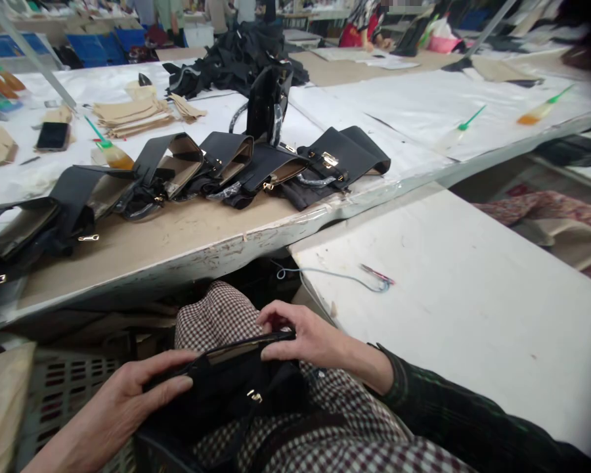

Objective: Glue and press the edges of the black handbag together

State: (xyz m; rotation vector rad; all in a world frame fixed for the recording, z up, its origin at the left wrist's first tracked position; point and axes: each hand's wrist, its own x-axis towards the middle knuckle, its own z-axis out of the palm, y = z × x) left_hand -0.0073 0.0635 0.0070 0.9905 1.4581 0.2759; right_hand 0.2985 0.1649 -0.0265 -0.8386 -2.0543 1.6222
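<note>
Inside a busy workshop, sits before a long white-topped worktable [418, 112], with a smooth white side table [473, 289] close on the right. Holds a black, leather-like handbag [226, 381] low in the lap, over a brown-and-white checked cloth [217, 315], with a gold-coloured metal clasp [255, 396] on the near side. Grasps the rim near its left end with the bare left hand [148, 387], thumb nearest the body. Pinches the same rim farther right with the right hand [300, 335], fingers curled over the far side, wrist emerging from a dark checked sleeve [438, 401]. Faces a row of black bags with tan linings [224, 146] along the worktable's near edge, just short of a heap of black pieces [236, 56]. Also in view beyond the row, toward the left: a stack of tan sheets [128, 115], a black phone [53, 136] and a clear bottle with a green nozzle and amber contents [115, 154]. On the side table, a thin pale-blue cord [325, 270], touching a slim red object [377, 272]. At lower left, a grey slotted plastic crate [79, 374]; in the blurred background, several co-workers.
</note>
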